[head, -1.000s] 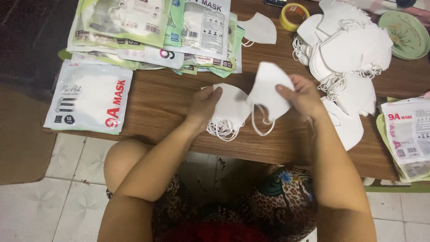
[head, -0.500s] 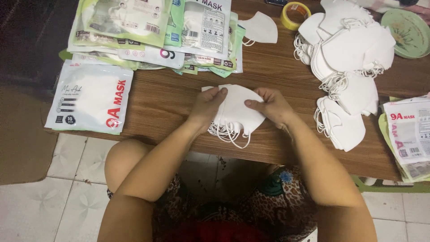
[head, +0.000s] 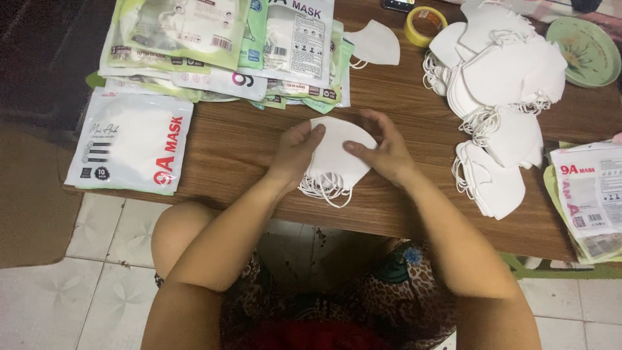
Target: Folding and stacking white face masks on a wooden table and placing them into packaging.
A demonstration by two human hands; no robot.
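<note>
Both hands, left (head: 296, 150) and right (head: 383, 152), press flat on a small stack of white masks (head: 337, 159) near the worktop's (head: 246, 139) front edge; the dangling ear loops (head: 324, 189) could snag, or the stack slide off.

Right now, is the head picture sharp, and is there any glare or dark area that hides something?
Head view: mostly sharp, the hands only slightly soft; the left hand and right hand press the small stack of white masks. Mild glare on the glossy mask packets and washed-out whites in the loose mask pile. The upper left corner is dark, without detail.
</note>
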